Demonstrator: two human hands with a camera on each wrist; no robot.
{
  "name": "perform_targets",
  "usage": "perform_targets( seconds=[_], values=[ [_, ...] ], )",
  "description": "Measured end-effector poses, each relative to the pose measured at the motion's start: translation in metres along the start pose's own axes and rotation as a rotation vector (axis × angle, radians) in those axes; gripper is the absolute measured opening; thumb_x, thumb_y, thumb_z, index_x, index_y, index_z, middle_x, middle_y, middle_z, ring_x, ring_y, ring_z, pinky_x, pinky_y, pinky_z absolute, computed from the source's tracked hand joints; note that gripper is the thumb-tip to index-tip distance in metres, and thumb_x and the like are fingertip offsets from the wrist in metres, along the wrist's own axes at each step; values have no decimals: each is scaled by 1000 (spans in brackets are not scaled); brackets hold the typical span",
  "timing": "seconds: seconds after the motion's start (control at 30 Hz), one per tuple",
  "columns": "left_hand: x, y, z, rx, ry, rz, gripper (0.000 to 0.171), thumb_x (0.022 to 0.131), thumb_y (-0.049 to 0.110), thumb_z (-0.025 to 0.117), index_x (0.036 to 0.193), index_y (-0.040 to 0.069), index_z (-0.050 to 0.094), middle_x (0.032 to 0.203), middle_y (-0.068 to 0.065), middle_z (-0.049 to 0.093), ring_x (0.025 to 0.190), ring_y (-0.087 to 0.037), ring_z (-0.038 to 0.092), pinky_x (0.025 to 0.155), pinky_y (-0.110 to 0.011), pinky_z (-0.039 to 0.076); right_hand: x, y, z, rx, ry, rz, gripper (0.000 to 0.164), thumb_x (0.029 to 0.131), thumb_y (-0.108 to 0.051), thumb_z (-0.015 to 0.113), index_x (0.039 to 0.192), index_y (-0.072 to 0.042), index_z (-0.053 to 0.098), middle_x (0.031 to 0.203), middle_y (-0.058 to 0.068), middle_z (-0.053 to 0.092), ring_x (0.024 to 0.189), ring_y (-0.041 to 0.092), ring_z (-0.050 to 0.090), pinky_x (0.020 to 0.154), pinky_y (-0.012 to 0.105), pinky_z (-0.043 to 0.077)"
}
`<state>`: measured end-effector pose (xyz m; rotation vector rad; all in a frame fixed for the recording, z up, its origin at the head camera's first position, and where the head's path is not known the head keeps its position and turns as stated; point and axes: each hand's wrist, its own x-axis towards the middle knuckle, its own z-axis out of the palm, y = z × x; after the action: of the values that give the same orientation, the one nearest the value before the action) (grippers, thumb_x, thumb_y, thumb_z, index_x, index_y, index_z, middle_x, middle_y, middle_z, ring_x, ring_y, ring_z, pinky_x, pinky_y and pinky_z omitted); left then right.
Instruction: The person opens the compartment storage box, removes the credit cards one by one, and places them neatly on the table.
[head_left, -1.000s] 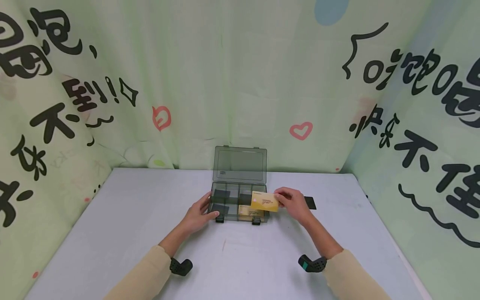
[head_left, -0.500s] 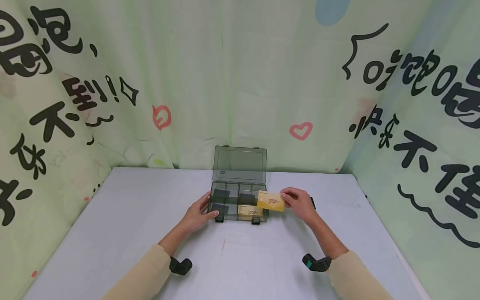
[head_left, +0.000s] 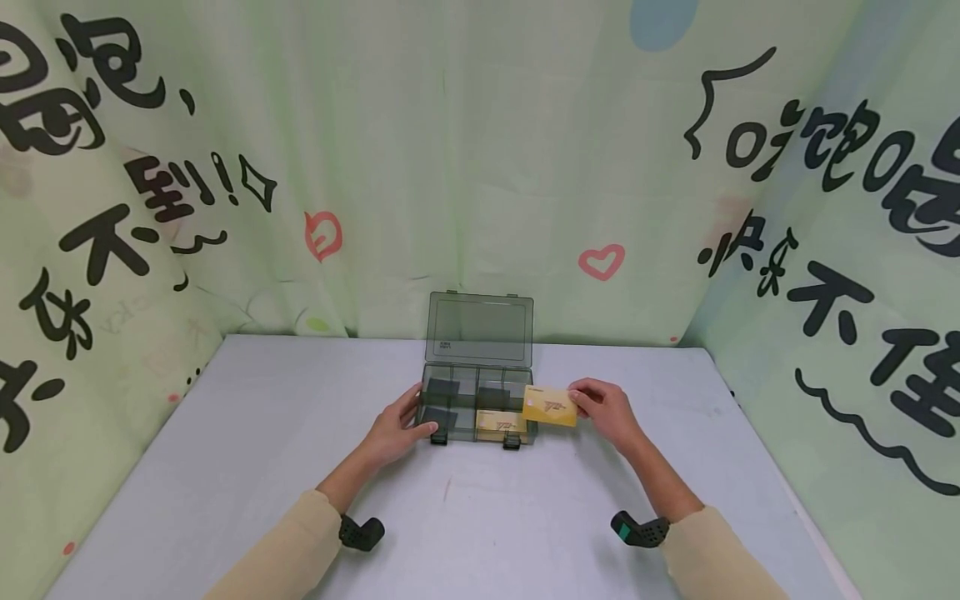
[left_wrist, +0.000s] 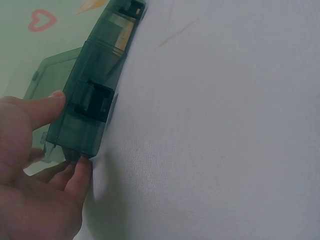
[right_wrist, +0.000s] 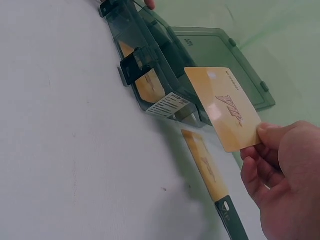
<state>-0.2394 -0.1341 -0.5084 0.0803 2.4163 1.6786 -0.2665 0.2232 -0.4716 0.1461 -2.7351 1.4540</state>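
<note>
A translucent grey plastic compartment box [head_left: 465, 427] stands on the table, its lid raised at the back. At its left end my left hand [head_left: 397, 429] grips it, thumb on the rim and fingers against the side. My right hand [head_left: 606, 408] pinches a gold VIP card [head_left: 550, 406] by one edge, tilted above the box's right end. A similar gold card [head_left: 498, 422] lies in the front right compartment. Dark pieces [head_left: 440, 417] lie in the left compartments. In the right wrist view, a gold card [right_wrist: 204, 162] and a dark VIP card [right_wrist: 231, 220] lie on the table.
The raised lid [head_left: 480, 329] leans back near the curtain [head_left: 450, 167]. Two dark latches [head_left: 512, 442] hang at the box's front edge. The white tabletop [head_left: 465, 525] runs in front of the box and to both sides.
My right hand has drawn the gold card rightward, from over the front right compartment to the box's right end. It now hides the dark card on the table. The left hand has stayed put.
</note>
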Motion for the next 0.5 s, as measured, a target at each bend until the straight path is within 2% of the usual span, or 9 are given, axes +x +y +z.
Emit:
perform_targets(
  seconds=[0.3,0.5],
  values=[
    [1,0,1,1,5,-4,78,90,19,69,155,19,24,157,-18,30,145,-34,31,116,-47,35,-3,7,-5,-25,0,15,21,96,-14,59,108,1,68,94,16,66,71,12,55,65,31,56],
    [1,-1,1,1,5,-13,80,90,21,70,155,20,24,157,-18,30,145,-33,31,116,-46,35,-4,13,-9,-31,-11,17,20,96,-13,59,108,1,68,89,15,65,70,13,55,64,30,54]
  ],
)
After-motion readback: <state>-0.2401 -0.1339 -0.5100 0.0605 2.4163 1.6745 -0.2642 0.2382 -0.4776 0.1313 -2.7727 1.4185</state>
